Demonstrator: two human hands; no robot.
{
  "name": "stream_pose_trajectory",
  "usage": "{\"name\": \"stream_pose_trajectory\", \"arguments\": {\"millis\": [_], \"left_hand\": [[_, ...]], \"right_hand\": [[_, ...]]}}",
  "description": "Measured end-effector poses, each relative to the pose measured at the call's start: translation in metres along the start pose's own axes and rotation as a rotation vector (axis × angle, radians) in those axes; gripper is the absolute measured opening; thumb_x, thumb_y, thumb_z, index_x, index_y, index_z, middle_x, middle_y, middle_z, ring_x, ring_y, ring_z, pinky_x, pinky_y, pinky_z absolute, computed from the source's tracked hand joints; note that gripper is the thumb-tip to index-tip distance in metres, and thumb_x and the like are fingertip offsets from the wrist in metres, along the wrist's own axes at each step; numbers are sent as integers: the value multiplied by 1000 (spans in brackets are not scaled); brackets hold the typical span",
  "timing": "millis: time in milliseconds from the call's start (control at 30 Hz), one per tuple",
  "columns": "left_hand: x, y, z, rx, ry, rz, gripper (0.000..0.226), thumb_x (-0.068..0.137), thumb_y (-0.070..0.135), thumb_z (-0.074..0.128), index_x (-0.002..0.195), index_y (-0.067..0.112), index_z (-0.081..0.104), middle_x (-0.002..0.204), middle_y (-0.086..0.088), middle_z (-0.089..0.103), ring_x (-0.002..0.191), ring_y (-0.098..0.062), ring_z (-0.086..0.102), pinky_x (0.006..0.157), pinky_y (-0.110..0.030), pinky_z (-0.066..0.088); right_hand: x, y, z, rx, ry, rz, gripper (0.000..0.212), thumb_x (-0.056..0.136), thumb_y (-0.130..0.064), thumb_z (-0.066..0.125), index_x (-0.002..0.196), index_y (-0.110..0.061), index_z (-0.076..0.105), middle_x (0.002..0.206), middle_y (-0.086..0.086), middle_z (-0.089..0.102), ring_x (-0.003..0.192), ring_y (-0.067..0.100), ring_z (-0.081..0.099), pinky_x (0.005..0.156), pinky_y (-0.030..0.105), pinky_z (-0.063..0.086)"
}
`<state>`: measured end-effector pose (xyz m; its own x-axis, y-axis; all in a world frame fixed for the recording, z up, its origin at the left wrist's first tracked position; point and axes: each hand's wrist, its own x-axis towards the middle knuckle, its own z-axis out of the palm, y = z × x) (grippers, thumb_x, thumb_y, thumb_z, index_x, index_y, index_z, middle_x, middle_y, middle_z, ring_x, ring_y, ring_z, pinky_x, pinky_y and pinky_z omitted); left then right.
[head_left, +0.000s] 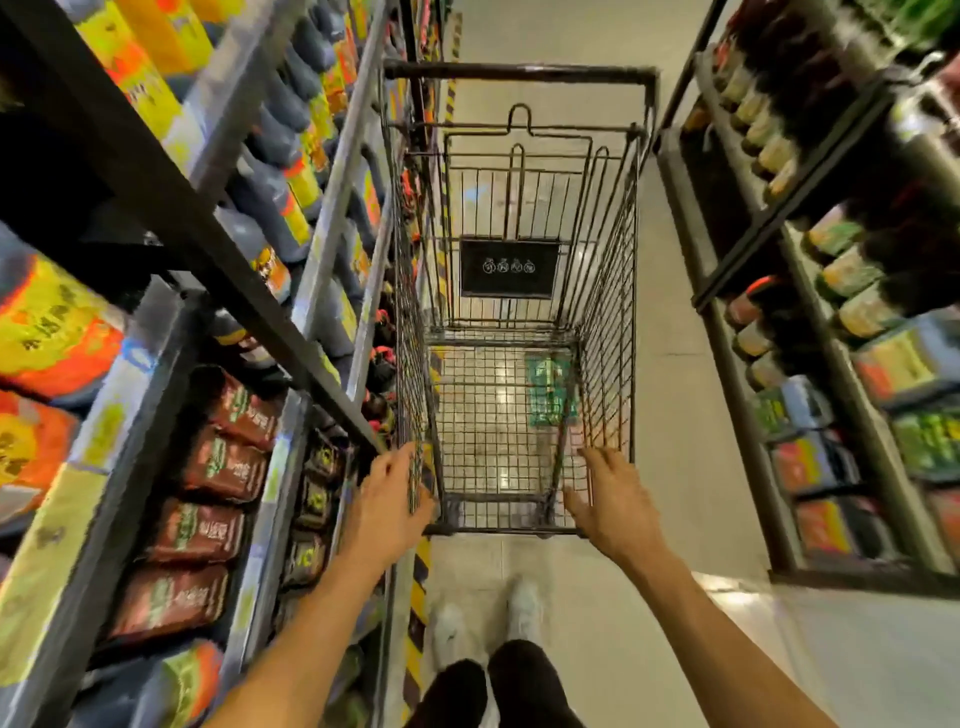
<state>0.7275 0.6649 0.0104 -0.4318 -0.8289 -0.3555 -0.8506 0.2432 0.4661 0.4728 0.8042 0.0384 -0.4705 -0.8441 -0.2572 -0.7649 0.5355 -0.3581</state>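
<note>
Counts:
- 1 wire cart (519, 73), mid-aisle.
- In the cart: 1 green packet (551, 387) on the right of the basket floor, 1 black sign (509, 267) on the far flap.
- 2 hands at the cart's near end: left hand (389, 499), right hand (613, 501).
- 2 white shoes: left shoe (449, 631), right shoe (524, 608).
- 2 shelf racks: left rack (156, 171), right rack (810, 171).
- Brown bags (226, 465), low on the left rack: 4 clearly visible.
- Bottles on both racks: too blurred to count.
</note>
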Motion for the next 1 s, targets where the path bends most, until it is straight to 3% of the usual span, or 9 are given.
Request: {"name": "stream_pose_trajectory", "arguments": {"millis": [100, 267, 400, 500, 600, 700, 833, 1000], "left_hand": [[13, -11, 17, -114, 21, -114, 92, 91, 45, 66, 158, 19, 9, 159, -6, 23, 143, -28, 32, 110, -41, 37], [35, -25, 49, -250, 32, -211, 98, 93, 40, 66, 159, 18, -3, 164, -8, 16, 148, -28, 25, 111, -42, 34], [47, -32, 75, -298, 7, -239, 100, 93, 45, 63, 158, 18, -8, 163, -11, 23, 138, -32, 44, 99, -42, 45], [51, -32, 93, -277, 163, -305, 93, 92, 41, 66, 158, 16, 5, 141, -20, 54, 111, -31, 65, 80, -37, 49], [56, -34, 106, -328, 264, -290, 89, 89, 43, 68, 156, 20, 15, 134, -14, 59, 100, -25, 69, 86, -45, 56], [61, -42, 110, -369, 274, -291, 89, 85, 55, 67, 154, 31, 15, 133, -10, 57, 108, -32, 64, 87, -54, 55], [73, -37, 106, -468, 287, -297, 88, 82, 62, 63, 152, 45, 11, 125, -2, 59, 90, -12, 68, 79, -49, 60], [100, -32, 99, -467, 282, -266, 94, 80, 64, 61, 155, 38, 11, 126, -5, 60, 93, -22, 68, 82, -51, 58]], "right_hand": [[6, 16, 27, 74, 35, 144, 66, 93, -34, 67, 148, -7, 43, 151, 20, 42, 139, 36, 39, 114, 43, 35], [25, 44, 68, 110, 123, 332, 85, 91, -35, 70, 156, -4, 25, 158, 23, 29, 145, 39, 30, 119, 49, 31], [36, 60, 94, 325, 175, 408, 95, 92, -29, 71, 160, -12, 7, 164, 12, 23, 148, 30, 28, 116, 39, 28], [45, 71, 102, 394, 248, 525, 80, 95, -36, 67, 157, -17, 21, 156, 7, 43, 138, 29, 47, 110, 40, 39], [50, 81, 109, 395, 293, 519, 62, 95, -43, 64, 144, -14, 39, 130, 11, 65, 112, 34, 66, 97, 46, 53], [54, 87, 111, 409, 312, 484, 58, 94, -47, 64, 138, -15, 44, 121, 8, 69, 104, 31, 68, 92, 45, 55], [66, 93, 110, 465, 316, 441, 54, 95, -45, 63, 138, -20, 44, 119, 2, 68, 106, 20, 67, 97, 39, 54], [91, 92, 107, 510, 340, 427, 50, 97, -41, 59, 141, -26, 41, 117, -3, 67, 103, 16, 66, 95, 36, 55]]}}
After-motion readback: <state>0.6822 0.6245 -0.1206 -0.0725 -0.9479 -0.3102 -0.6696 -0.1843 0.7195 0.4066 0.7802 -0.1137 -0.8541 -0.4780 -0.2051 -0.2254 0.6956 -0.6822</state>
